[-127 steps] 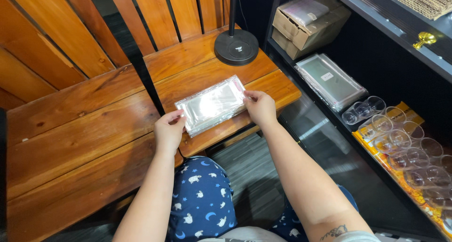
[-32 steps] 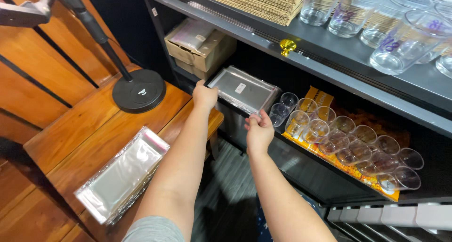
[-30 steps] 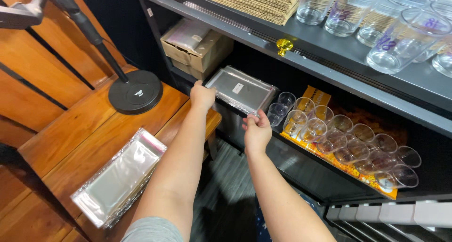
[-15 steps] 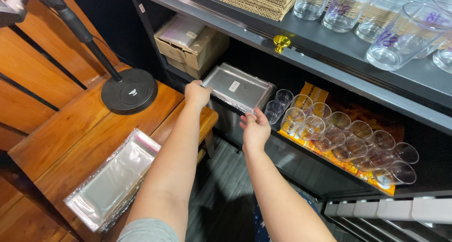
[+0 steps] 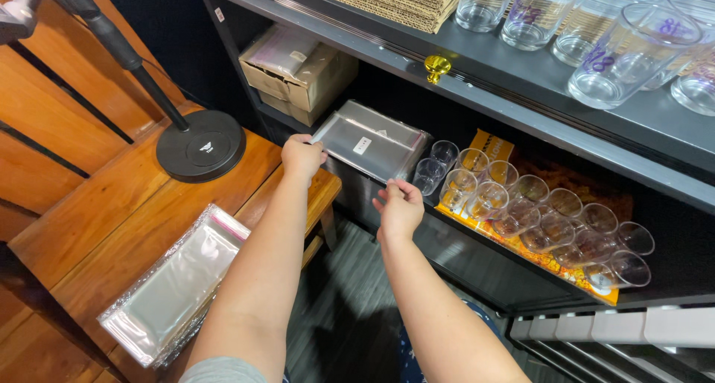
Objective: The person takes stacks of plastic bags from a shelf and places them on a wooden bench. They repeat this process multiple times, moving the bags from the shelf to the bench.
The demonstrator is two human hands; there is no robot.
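Observation:
A flat silver-grey pack with a small white label (image 5: 370,139) lies on the low black shelf (image 5: 477,256). My left hand (image 5: 302,155) grips its near left corner. My right hand (image 5: 400,205) holds its front edge, fingers curled over it. On the wooden table (image 5: 112,211) at the lower left lies a stack of clear plastic sleeves (image 5: 179,282), apart from both hands.
Several small clear cups (image 5: 521,208) stand on an orange sheet right of the pack. A cardboard box (image 5: 298,74) sits behind it. A round black stand base (image 5: 201,146) rests on the table. Tall glasses (image 5: 603,36) and corrugated cardboard fill the upper shelf.
Both hands left the stack of sleeves on the table and reached to the pack on the shelf; in the last second they stay on it and shift only slightly.

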